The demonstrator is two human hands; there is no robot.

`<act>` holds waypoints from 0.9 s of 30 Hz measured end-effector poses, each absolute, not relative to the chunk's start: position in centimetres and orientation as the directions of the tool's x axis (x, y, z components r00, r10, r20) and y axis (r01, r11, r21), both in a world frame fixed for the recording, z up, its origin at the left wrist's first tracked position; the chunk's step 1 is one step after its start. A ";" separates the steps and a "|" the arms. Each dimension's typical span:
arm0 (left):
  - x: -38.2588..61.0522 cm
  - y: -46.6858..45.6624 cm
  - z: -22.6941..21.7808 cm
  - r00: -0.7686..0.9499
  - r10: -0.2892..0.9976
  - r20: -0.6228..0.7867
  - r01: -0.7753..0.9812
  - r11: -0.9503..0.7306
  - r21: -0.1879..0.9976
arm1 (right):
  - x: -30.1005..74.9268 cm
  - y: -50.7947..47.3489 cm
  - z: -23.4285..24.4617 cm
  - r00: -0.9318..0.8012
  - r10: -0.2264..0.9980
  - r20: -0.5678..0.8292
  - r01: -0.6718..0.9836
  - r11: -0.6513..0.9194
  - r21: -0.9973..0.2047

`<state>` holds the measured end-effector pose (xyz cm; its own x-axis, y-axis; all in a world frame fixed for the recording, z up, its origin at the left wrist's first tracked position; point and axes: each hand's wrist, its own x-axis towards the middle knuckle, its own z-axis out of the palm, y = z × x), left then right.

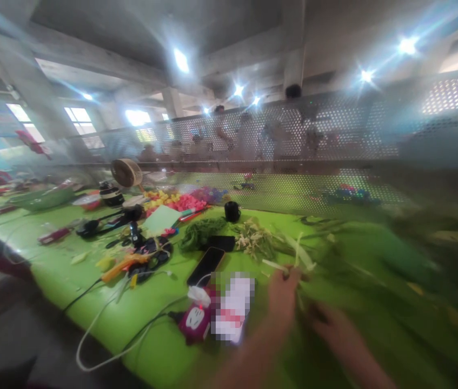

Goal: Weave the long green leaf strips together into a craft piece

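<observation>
My left hand [282, 297] is closed in a pinch on pale green leaf strips [293, 258] that rise from its fingertips over the green table [164, 346]. My right hand [332, 327] sits just right of it, low over the table, smeared by motion, so I cannot make out its fingers. A heap of green stems and leaves [253, 237] lies just beyond both hands. The right side of the picture is blurred.
A dark phone [206, 266], a small pink device [196, 320] with white cables, an orange-handled tool [125, 266], scissors, a black cup [232, 211], a small fan [126, 173] and piles of coloured pieces [180, 201] lie to the left. A perforated metal screen [334, 135] backs the table; people sit behind it.
</observation>
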<state>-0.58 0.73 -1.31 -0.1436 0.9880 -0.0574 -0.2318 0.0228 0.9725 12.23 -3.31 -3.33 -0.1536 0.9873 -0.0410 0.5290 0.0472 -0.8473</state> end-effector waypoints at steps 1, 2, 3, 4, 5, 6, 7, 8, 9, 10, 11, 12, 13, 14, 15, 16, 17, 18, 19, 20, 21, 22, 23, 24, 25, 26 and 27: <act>-0.6 0.8 -1.4 -0.124 0.991 -0.054 -0.209 0.027 0.978 | 12.4 -3.2 -3.4 -0.178 0.983 -0.039 0.519 0.060 -0.853; -0.6 0.8 -1.4 -0.100 0.994 -0.048 -0.184 0.029 0.983 | 12.7 -3.0 -3.4 -0.201 0.979 -0.031 0.499 0.075 -0.863; -0.6 0.8 -1.4 -0.076 0.996 -0.040 -0.161 0.028 0.987 | 13.0 -2.9 -3.2 -0.213 0.977 -0.020 0.473 0.085 -0.877; -0.5 0.8 -1.3 -0.054 0.998 -0.032 -0.144 0.024 0.989 | 13.3 -2.6 -3.0 -0.206 0.979 -0.005 0.440 0.088 -0.893; -0.5 0.7 -1.3 -0.034 0.999 -0.022 -0.141 0.017 0.990 | 13.6 -2.4 -2.6 -0.174 0.985 0.004 0.404 0.075 -0.912; -0.4 0.6 -1.2 -0.008 1.000 -0.017 -0.152 0.015 0.988 | 13.9 -2.2 -2.1 -0.115 0.993 0.006 0.365 0.048 -0.930; -0.4 0.5 -1.1 0.022 1.000 -0.017 -0.169 0.020 0.985 | 14.1 -2.1 -1.6 -0.038 0.999 -0.001 0.321 0.011 -0.947; -0.3 0.4 -1.0 0.056 0.998 -0.020 -0.186 0.030 0.982 | 14.3 -2.0 -1.0 0.029 0.999 -0.023 0.279 -0.030 -0.960; -0.2 0.3 -1.0 0.095 0.995 -0.019 -0.201 0.038 0.979 | 14.4 -2.0 -0.4 0.087 0.995 -0.040 0.243 -0.060 -0.968; -0.1 0.2 -1.1 0.135 0.991 -0.015 -0.214 0.044 0.976 | 14.5 -2.0 0.2 0.120 0.991 -0.054 0.222 -0.079 -0.972; 0.0 0.1 -1.1 0.167 0.986 -0.011 -0.219 0.048 0.975 | 14.5 -2.1 0.7 0.137 0.989 -0.059 0.219 -0.088 -0.972; 0.1 0.1 -1.2 0.189 0.982 -0.010 -0.213 0.051 0.976 | 14.5 -2.1 1.1 0.145 0.988 -0.056 0.231 -0.088 -0.969; 0.2 0.1 -1.3 0.200 0.980 -0.013 -0.205 0.055 0.977 | 14.5 -2.2 1.3 0.147 0.988 -0.048 0.250 -0.084 -0.965; 0.2 0.1 -1.4 0.201 0.979 -0.023 -0.194 0.062 0.979 | 14.5 -2.2 1.4 0.157 0.987 -0.039 0.271 -0.081 -0.959; 0.2 0.1 -1.5 0.196 0.980 -0.035 -0.181 0.071 0.981 | 14.5 -2.2 1.4 0.169 0.985 -0.031 0.291 -0.080 -0.953; 0.1 0.1 -1.6 0.191 0.981 -0.044 -0.173 0.078 0.982 | 14.6 -2.2 1.3 0.185 0.982 -0.025 0.305 -0.082 -0.949; 0.1 0.2 -1.6 0.186 0.982 -0.043 -0.174 0.077 0.982 | 14.7 -2.1 1.2 0.207 0.978 -0.023 0.308 -0.088 -0.947; 0.0 0.3 -1.5 0.179 0.983 -0.038 -0.182 0.071 0.981 | 14.9 -2.0 1.0 0.235 0.972 -0.023 0.302 -0.095 -0.949; -0.1 0.3 -1.4 0.171 0.985 -0.036 -0.189 0.069 0.980 | 15.1 -1.9 0.8 0.262 0.965 -0.026 0.291 -0.105 -0.951; -0.2 0.4 -1.3 0.163 0.986 -0.041 -0.193 0.073 0.979 | 15.3 -1.8 0.6 0.285 0.958 -0.031 0.280 -0.114 -0.953; -0.3 0.4 -1.2 0.154 0.987 -0.050 -0.194 0.080 0.978 | 15.5 -1.7 0.4 0.302 0.953 -0.032 0.271 -0.118 -0.955; -0.4 0.5 -1.0 0.147 0.987 -0.060 -0.195 0.088 0.977 | 15.6 -1.6 0.3 0.306 0.952 -0.033 0.271 -0.120 -0.955; -0.5 0.5 -0.8 0.145 0.987 -0.065 -0.197 0.093 0.976 | 15.7 -1.6 0.3 0.300 0.954 -0.027 0.284 -0.117 -0.952; -0.5 0.5 -0.7 0.145 0.987 -0.064 -0.203 0.093 0.975 | 15.8 -1.6 0.3 0.290 0.957 -0.015 0.302 -0.106 -0.947; -0.5 0.4 -0.5 0.155 0.986 -0.056 -0.212 0.089 0.973 | 15.9 -1.5 0.4 0.278 0.960 -0.005 0.313 -0.095 -0.945; -0.5 0.3 -0.3 0.176 0.983 -0.046 -0.217 0.085 0.973 | 15.9 -1.6 0.5 0.273 0.962 0.000 0.311 -0.088 -0.946; -0.4 0.2 -0.2 0.205 0.978 -0.037 -0.218 0.083 0.972 | 15.8 -1.6 0.5 0.275 0.962 -0.007 0.293 -0.091 -0.952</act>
<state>-0.40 0.19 -0.20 0.2050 0.9780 -0.0371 -0.2179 0.0826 0.9725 15.82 -1.57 0.55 0.2746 0.9615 -0.0071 0.2931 -0.0908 -0.9518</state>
